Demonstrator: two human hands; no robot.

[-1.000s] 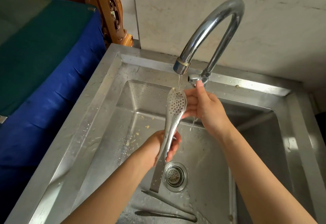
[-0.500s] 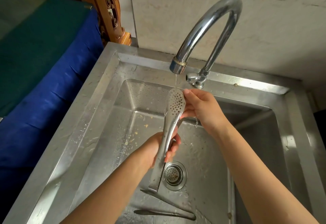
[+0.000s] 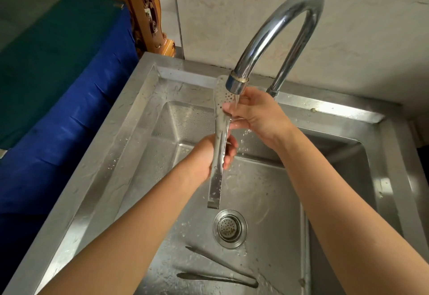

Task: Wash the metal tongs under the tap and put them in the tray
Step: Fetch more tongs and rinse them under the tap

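Note:
I hold metal tongs [image 3: 217, 155] upright over the steel sink [image 3: 130, 146]. Their perforated head [image 3: 221, 92] reaches up beside the spout of the curved chrome tap [image 3: 274, 32]. My left hand [image 3: 209, 155] grips the tongs' shaft at mid length. My right hand [image 3: 255, 113] pinches the tongs just below the head, and a thin stream of water [image 3: 236, 100] falls onto its fingers. No tray is in view.
A second pair of dark tongs [image 3: 220, 269] lies on the sink floor in front of the round drain strainer [image 3: 230, 227]. A blue and green cover [image 3: 58, 81] lies left of the sink, with carved wood [image 3: 148, 16] behind it. A pale wall [image 3: 348, 27] rises behind the tap.
The tongs rose, so their head now sits beside the spout instead of under it. My right hand slid from the head down to the neck, and the water now falls on its fingers.

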